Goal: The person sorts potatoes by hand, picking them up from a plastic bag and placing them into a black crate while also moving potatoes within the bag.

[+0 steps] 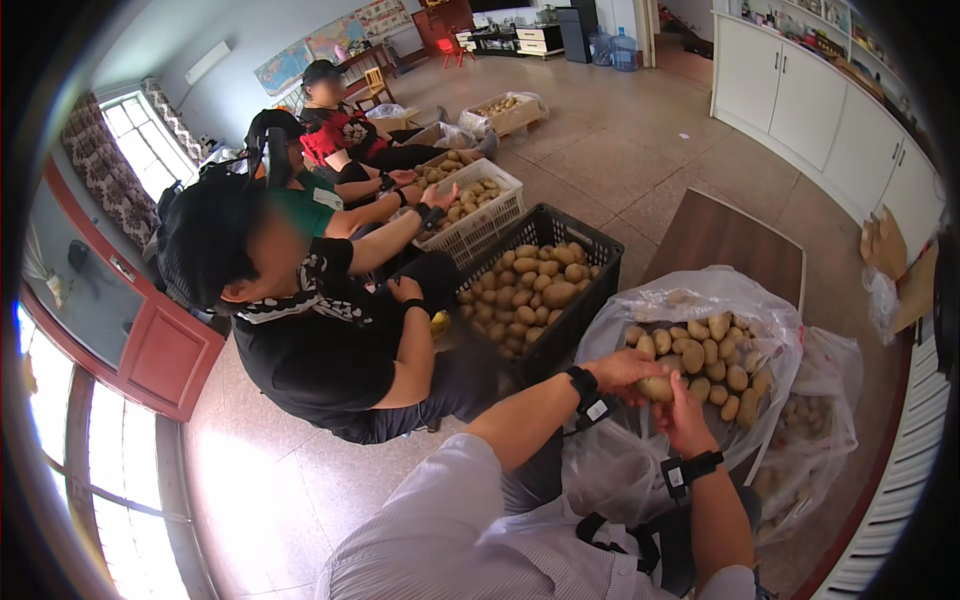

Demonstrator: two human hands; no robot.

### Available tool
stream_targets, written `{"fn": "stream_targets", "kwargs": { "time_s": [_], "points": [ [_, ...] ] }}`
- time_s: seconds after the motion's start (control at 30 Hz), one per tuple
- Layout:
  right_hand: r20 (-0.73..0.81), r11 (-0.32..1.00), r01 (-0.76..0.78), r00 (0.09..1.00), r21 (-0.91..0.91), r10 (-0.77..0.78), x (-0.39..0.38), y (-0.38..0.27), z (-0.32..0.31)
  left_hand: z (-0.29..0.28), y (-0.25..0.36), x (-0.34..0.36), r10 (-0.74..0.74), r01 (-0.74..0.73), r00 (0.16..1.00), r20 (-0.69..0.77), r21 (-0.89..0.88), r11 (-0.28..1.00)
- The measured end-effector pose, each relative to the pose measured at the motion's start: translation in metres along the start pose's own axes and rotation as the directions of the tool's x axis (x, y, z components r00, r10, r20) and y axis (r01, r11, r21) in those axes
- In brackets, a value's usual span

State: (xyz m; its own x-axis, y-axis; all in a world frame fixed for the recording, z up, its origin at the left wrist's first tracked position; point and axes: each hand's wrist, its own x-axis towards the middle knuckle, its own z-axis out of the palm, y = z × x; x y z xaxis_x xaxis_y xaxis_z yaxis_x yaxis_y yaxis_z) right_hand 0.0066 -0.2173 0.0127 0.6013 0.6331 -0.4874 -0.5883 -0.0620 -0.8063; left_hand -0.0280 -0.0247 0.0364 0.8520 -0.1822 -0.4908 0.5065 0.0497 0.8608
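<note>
A pale brown potato (656,389) is held between my two hands above the near edge of an open clear plastic bag (625,310). My left hand (620,369) reaches in from the left, its fingers closed along the potato's left side. On the right side, my right hand (688,424) grips it with the thumb raised; some of its fingers are hidden. Many loose potatoes (712,358) fill the bag just beyond my hands. Black bands with small devices circle both my wrists.
A black crate (612,262) of potatoes stands left of the bag, with a white crate (510,205) behind it. A person in black (320,340) sits close on my left; others sit beyond. A brown board (720,245) lies behind the bag. Another potato bag (825,420) is at right.
</note>
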Motion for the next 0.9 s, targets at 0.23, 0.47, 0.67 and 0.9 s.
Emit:
{"fn": "stream_targets", "kwargs": {
  "time_s": [0.23,0.47,0.67,0.9],
  "points": [
    [-0.096,0.992,0.122,0.988,-0.038,-0.125,0.011,0.013,-0.011,-0.003,0.001,0.001,0.026,-0.033,0.997,0.067,0.104,0.994],
    [-0.068,0.982,0.16,0.984,-0.098,-0.167,0.013,0.027,-0.026,-0.016,-0.008,0.012,0.009,-0.01,1.0,0.03,0.023,1.0],
    [-0.113,0.982,0.105,0.986,-0.157,-0.124,0.008,0.05,-0.05,-0.036,-0.011,0.011,0.089,-0.139,0.98,-0.175,-0.296,0.945],
    [-0.183,0.997,-0.011,0.983,-0.071,-0.002,0.007,0.075,-0.071,-0.08,-0.021,0.011,0.087,-0.315,0.9,-0.427,-0.501,0.806]
  ]
}}
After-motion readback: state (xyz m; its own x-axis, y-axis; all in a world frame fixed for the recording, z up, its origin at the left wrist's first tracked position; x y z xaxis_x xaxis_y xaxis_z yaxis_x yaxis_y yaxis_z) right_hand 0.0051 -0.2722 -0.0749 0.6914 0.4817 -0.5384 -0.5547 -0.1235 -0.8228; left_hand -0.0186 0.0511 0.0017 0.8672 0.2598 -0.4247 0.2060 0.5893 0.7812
